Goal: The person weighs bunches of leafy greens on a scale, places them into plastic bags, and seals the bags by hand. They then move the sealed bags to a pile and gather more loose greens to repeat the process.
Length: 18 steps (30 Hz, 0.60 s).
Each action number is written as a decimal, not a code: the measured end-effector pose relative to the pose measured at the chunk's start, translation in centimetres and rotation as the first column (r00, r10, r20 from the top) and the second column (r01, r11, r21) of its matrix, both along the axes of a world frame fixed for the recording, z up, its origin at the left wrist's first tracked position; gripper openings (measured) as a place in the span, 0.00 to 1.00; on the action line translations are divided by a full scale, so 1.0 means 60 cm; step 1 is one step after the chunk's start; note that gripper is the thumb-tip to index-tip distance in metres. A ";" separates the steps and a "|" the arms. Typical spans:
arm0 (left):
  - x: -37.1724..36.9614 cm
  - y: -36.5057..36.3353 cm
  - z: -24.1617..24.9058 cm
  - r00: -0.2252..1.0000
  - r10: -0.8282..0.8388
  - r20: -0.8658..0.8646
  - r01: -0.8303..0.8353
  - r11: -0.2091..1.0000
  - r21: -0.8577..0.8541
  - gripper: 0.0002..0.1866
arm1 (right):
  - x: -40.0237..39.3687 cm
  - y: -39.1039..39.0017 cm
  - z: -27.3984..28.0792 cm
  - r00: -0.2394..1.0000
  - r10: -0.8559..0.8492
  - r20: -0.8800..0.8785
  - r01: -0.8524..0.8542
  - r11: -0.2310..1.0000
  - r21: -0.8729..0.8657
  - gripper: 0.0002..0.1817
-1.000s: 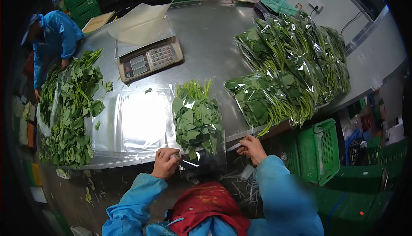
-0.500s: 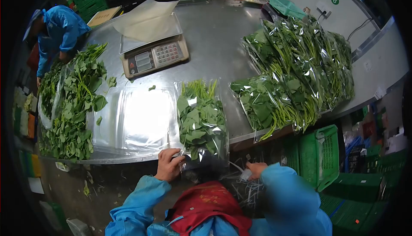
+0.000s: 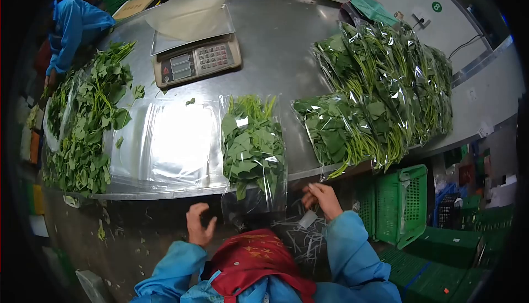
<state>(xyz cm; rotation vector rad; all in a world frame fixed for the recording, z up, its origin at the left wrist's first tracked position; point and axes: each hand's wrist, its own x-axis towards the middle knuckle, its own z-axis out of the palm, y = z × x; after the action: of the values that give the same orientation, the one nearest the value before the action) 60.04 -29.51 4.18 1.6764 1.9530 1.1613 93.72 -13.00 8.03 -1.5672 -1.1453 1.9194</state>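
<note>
My left hand [image 3: 200, 226] hovers in front of the table edge with thumb and fingers apart and nothing between them. To its right, a clear bag of leafy greens [image 3: 250, 143] lies with its lower end over the edge. My right hand [image 3: 323, 200] is beyond the bag's right side, fingers curled together, with a small white piece [image 3: 307, 219] hanging at the fingertips. Flat clear bags [image 3: 182, 143] lie left of the filled bag.
A scale [image 3: 201, 62] with a sheet on its tray stands on the metal table [image 3: 275, 38]. Bagged greens [image 3: 380, 99] are piled right, loose greens [image 3: 91, 132] left. Another person [image 3: 77, 27] stands at the far left. A green crate [image 3: 399, 206] sits low right; white strips litter the floor.
My left hand has let go of the bag's lower left corner and moved down and left. My right hand has risen slightly. The view has shifted a little.
</note>
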 end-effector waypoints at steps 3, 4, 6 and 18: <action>-0.029 0.056 0.012 0.987 -0.023 -0.162 0.039 0.994 0.097 0.27 | -0.076 0.024 0.021 0.997 0.045 0.064 -0.051 0.993 0.103 0.17; -0.032 0.076 0.021 0.966 -0.100 -0.237 0.138 0.980 0.146 0.26 | -0.096 0.026 0.026 0.990 0.079 0.113 -0.092 0.990 0.109 0.17; -0.036 0.106 0.033 0.933 -0.157 -0.323 0.225 0.957 0.185 0.24 | -0.107 0.032 0.001 0.987 0.099 0.126 -0.117 0.983 0.143 0.12; -0.033 0.155 0.105 0.909 -0.349 -0.229 0.406 0.868 0.286 0.13 | -0.065 0.063 0.064 0.912 -0.205 -0.356 0.212 0.977 -0.019 0.05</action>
<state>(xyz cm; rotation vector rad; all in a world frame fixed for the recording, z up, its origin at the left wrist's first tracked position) 58.08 -20.22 10.47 2.2750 1.4649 1.2684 89.83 -9.21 11.85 -1.2068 -0.8060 1.9360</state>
